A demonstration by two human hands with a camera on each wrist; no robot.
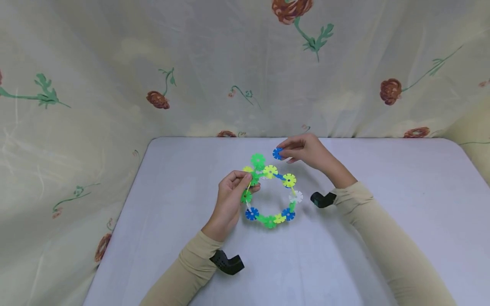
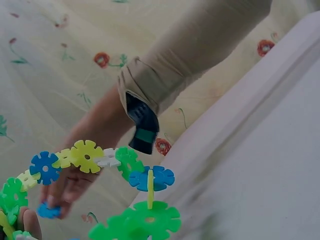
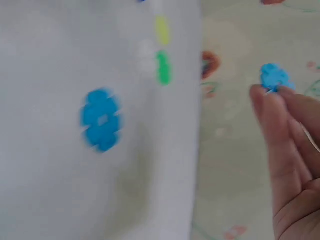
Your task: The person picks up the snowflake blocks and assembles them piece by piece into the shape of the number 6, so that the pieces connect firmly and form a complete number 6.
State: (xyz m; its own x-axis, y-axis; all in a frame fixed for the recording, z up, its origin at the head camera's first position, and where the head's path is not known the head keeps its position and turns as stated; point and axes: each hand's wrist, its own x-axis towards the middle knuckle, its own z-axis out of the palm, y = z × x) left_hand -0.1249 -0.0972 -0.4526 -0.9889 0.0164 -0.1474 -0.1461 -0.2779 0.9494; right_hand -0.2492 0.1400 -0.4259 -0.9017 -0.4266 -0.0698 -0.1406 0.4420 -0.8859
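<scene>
My left hand (image 1: 229, 199) grips the left side of a ring of interlocked flower-shaped plastic discs (image 1: 270, 221), in green, yellow, blue and white. The ring is held up over the table, and a green disc (image 1: 258, 160) juts from its top. To the ring's upper right, my right hand (image 1: 308, 151) pinches a loose blue disc (image 1: 277, 153) between thumb and fingers, apart from the ring. That pinched blue disc (image 3: 274, 77) also shows at the fingertips in the right wrist view. In the left wrist view, the ring's discs (image 2: 87, 156) partly cover the right hand.
A white-covered table (image 1: 183, 178) lies under both hands. Behind it hangs a pale curtain (image 1: 214, 55) printed with red-brown flowers. A black device (image 1: 228, 262) is strapped at the left wrist, and another black device (image 1: 323, 199) at the right.
</scene>
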